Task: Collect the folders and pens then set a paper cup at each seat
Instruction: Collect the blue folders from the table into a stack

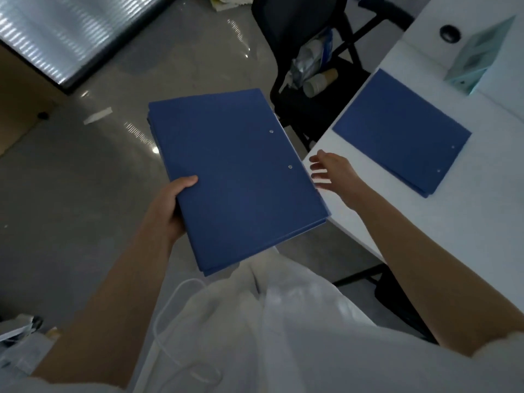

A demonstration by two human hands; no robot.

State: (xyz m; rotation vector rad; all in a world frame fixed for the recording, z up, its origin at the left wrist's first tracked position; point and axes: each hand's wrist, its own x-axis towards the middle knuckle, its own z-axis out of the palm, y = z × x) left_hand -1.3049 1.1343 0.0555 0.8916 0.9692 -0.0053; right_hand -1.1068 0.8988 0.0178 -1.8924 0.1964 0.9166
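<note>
A stack of blue folders [235, 177] hangs over the floor in front of me, gripped at its left edge by my left hand [170, 205], thumb on top. My right hand [334, 174] hovers at the stack's right edge, fingers spread, holding nothing, just above the corner of the white table [442, 222]. More blue folders [402, 131] lie stacked flat on that table, to the right of my right hand. A sleeve of paper cups [320, 80] lies on the seat of the black chair [309, 109]. No pen is visible.
A pale green tissue box [479, 58] and a round cable hole [449, 33] sit on the table's far part. Plastic bags lie on the chair beside the cups. Grey floor spreads to the left, with a scrap of paper [97, 116] on it.
</note>
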